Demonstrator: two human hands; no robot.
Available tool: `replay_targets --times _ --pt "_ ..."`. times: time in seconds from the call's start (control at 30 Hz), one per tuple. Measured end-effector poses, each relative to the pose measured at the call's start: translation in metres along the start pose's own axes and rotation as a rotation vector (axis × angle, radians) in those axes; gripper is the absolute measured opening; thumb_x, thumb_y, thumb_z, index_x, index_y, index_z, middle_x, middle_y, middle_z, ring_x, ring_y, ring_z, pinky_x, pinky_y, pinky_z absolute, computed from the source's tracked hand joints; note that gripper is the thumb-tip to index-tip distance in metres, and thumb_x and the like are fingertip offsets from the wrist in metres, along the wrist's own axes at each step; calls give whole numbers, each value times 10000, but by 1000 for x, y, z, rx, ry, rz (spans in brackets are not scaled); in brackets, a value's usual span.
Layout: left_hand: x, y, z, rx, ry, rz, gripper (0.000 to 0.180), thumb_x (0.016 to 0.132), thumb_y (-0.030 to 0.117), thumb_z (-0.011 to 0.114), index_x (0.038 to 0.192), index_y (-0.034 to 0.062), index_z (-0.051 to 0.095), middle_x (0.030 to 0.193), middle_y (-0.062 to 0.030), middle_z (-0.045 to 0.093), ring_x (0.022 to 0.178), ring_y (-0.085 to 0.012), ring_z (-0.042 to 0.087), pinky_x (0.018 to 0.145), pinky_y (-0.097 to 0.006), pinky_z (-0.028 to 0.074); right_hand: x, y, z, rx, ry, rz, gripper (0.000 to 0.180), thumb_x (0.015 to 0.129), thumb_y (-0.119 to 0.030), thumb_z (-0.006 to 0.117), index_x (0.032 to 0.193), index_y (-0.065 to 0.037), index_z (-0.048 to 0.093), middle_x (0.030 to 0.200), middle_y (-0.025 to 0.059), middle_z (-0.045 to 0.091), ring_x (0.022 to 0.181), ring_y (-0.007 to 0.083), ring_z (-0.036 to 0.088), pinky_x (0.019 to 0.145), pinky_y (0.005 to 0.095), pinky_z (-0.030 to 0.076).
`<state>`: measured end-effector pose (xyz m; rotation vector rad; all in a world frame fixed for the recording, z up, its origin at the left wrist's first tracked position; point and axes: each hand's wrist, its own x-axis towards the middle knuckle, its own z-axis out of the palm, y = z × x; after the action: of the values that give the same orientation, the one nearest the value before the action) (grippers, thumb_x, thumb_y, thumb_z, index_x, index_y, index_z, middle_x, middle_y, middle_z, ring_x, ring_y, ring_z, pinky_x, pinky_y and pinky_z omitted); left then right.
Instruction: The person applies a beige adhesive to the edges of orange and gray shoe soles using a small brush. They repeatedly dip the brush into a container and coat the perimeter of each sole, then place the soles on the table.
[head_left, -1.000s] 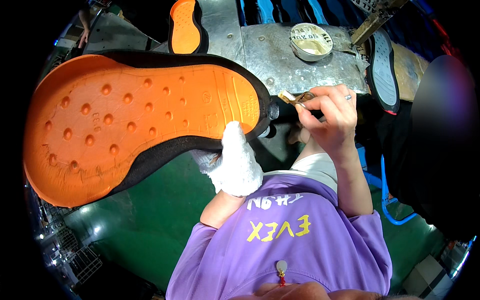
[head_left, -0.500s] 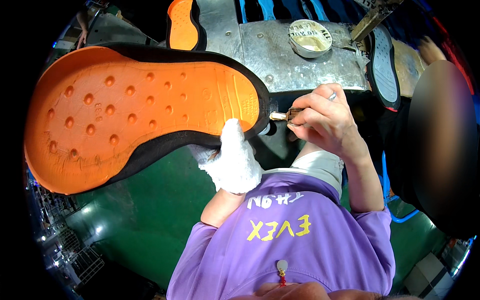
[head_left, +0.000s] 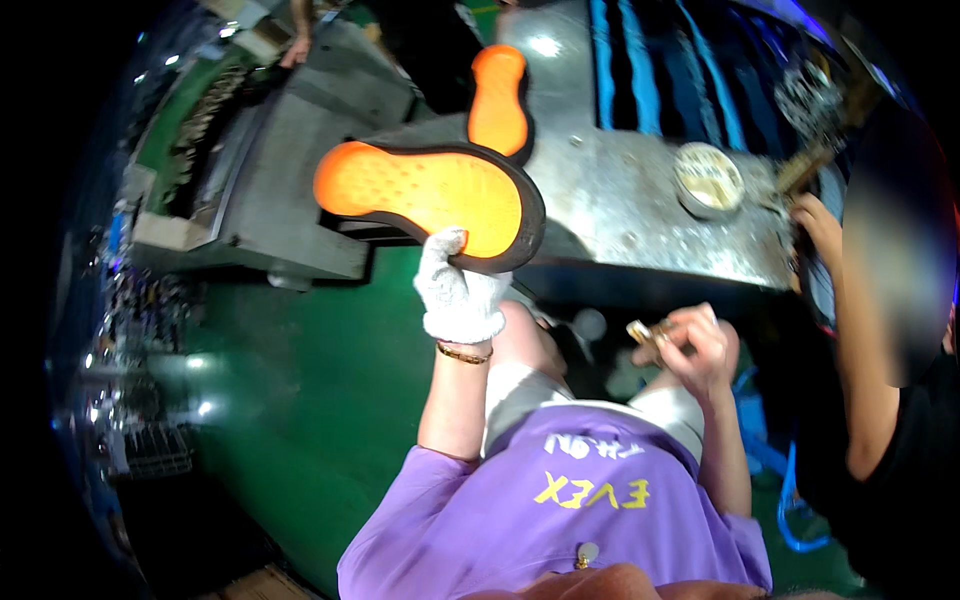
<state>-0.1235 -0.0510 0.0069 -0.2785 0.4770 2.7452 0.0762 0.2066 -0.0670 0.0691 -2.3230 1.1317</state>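
One orange sole | long axis left-right | gloved left hand grips right end

The left hand glove hides its fingers behind the orange sole; the small brush in the right hand is blurred.

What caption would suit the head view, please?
Gloved left hand holds an orange shoe sole; right hand grips a small brush.

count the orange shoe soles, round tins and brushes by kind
orange shoe soles: 2, one in the gloved left hand at, one on the metal bench at
round tins: 1
brushes: 1, in the right hand at
total: 4
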Motion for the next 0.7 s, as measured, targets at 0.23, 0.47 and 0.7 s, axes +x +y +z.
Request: replay_targets --times 0.23,0.47,0.7 --pt "5 54 -22 -418 -343 -51 527 907 38 509 1409 -120 481 1458 -278 510 1379 -382 496 1190 -444 426 -55 17 45 68 -93 214 154 749 -66 778 711 -21 636 870 132 677 834 312 624 734 400 502" --pt "-14 64 -14 -572 -321 -63 478 983 87 524 1427 -86 483 1459 -245 527 1373 -313 519 1182 -395 426 -80 31 60 69 -148 322 179 771 -112 792 726 -24 642 865 111 683 823 304 637 784 399 501" --pt "-31 5 3 -48 -93 12 311 837 -9 567 1132 -37 661 1166 -168 719 1104 -292 686 1014 -442 546 -140 97 85 -31 -76 431 185 779 -187 771 730 -52 653 778 103 669 744 302 647 699 425 518"
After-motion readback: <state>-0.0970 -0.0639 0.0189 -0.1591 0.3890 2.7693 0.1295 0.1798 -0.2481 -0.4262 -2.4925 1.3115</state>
